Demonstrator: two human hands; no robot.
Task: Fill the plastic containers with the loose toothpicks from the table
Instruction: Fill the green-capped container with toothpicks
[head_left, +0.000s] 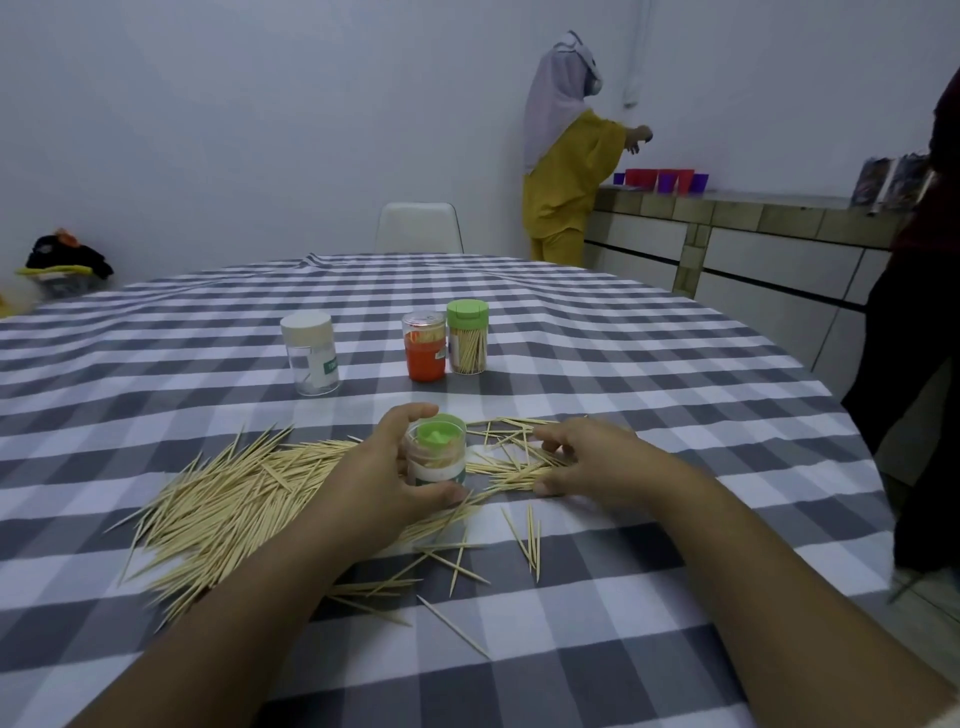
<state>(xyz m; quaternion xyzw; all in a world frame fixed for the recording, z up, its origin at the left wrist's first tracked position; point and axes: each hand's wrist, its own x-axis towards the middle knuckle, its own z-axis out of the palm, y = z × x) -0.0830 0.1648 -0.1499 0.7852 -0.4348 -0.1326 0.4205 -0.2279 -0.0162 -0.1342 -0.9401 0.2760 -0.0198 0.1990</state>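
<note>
The left hand (387, 467) grips the green-lidded container (435, 449) upright, steadying it among the loose toothpicks (234, 499). The right hand (587, 457), fingers curled, gathers toothpicks just right of it. Three containers (444, 343) stand farther off; the counter (675, 364) has bare cloth all around.

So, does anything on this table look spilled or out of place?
Yes. Loose toothpicks lie scattered over the checked tablecloth, heaped under the left hand and thinner by the right hand. The left hand holds a green-lidded container. The three containers behind it stand upright.
</note>
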